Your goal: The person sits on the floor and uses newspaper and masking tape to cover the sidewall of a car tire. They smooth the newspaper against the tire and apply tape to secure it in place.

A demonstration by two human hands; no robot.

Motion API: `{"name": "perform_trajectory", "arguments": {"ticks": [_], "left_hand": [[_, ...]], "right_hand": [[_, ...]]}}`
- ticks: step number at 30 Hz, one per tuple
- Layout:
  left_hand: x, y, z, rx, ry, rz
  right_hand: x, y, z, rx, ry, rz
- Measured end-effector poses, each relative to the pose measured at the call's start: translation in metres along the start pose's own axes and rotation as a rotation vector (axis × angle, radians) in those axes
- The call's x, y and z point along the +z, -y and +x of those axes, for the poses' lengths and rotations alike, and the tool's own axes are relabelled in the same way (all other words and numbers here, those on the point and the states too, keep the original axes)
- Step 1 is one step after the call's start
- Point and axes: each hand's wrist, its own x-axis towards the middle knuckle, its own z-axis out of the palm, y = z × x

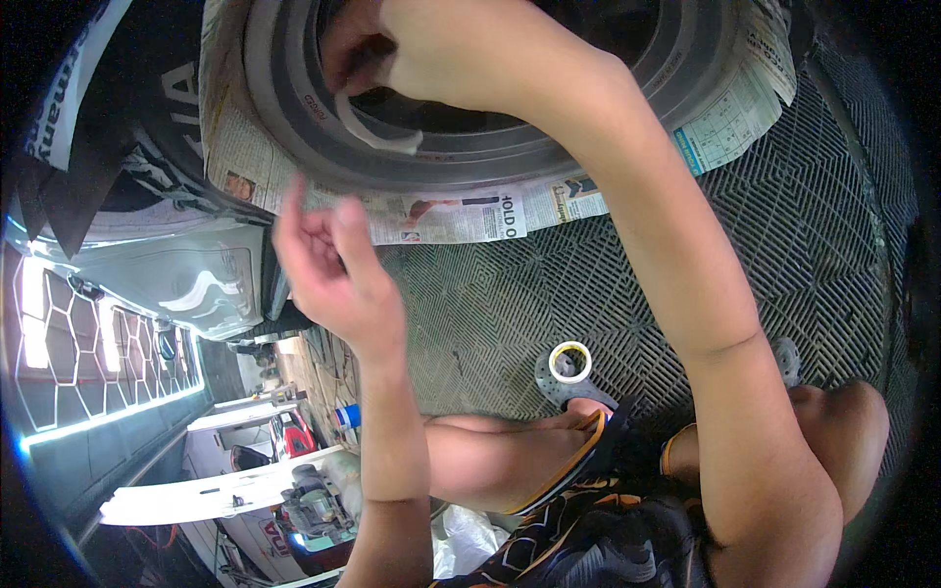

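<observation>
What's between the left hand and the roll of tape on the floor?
In the head view, only bare dark grid floor mat lies between the left hand and the tape roll, which rests on a grey clog; newspaper lies just above that stretch.

There is one camera, up on the person's head. It looks down, very close to the tyre, the arms and the dark grid floor. Edges curve.

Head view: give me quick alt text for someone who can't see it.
The right hand presses a strip of pale tape onto a newspaper-masked wheel; the left hand hovers open below. A tape roll rests on a shoe.
</observation>
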Motion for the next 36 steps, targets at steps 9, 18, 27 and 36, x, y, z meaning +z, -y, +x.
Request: {"name": "perform_trajectory", "arguments": {"ticks": [9, 18, 27, 36], "left_hand": [[0.044, 0.008, 0.05, 0.066, -0.231, 0.065], [0.057, 0.008, 0.082, 0.332, -0.35, 0.304], [0.065, 0.019, 0.088, 0.48, -0.444, 0.192], [0.065, 0.028, 0.099, 0.447, -0.561, 0.076]], "right_hand": [[0.026, -0.011, 0.034, -0.159, -0.131, -0.073], [0.034, -0.031, 0.053, -0.348, -0.43, -0.187], [0.044, -0.04, 0.051, -0.243, -0.315, -0.235], [0.037, -0.005, 0.044, -0.261, -0.471, -0.143]]}}
